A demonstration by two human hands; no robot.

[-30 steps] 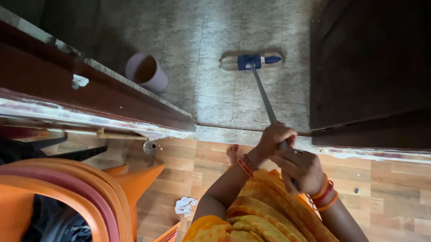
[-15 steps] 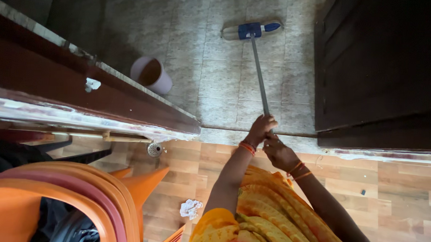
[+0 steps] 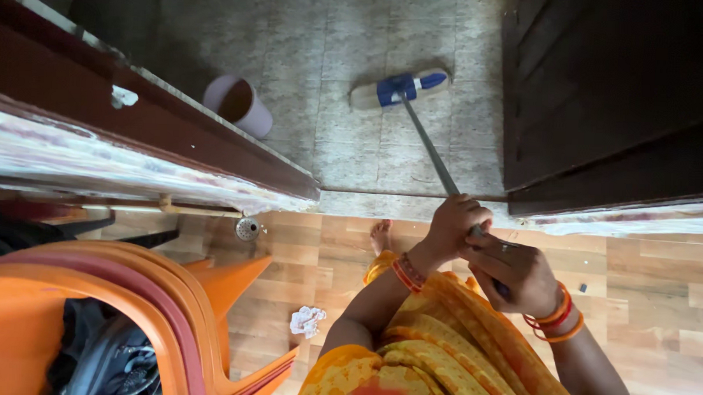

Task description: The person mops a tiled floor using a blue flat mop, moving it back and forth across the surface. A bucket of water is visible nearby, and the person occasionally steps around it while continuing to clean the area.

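A flat mop with a blue bracket and a pale pad, its head (image 3: 400, 89) resting on the grey tiled floor beyond the doorway. Its metal handle (image 3: 430, 149) slants back toward me. My left hand (image 3: 453, 224) grips the handle higher up the shaft, just over the threshold. My right hand (image 3: 512, 272) grips it lower, close to my body, with orange and red bangles at the wrist. My bare foot (image 3: 380, 236) shows on the wooden floor below the hands.
A pale lilac bucket (image 3: 239, 105) stands on the tiles left of the mop. A dark open door (image 3: 604, 89) fills the right. The door frame (image 3: 134, 166) runs across the left. Stacked orange plastic chairs (image 3: 129, 306) and a crumpled white scrap (image 3: 307, 321) lie at lower left.
The mop head has been pulled back toward me after being pushed far out. Both hands have drawn in closer to my body along with the handle.
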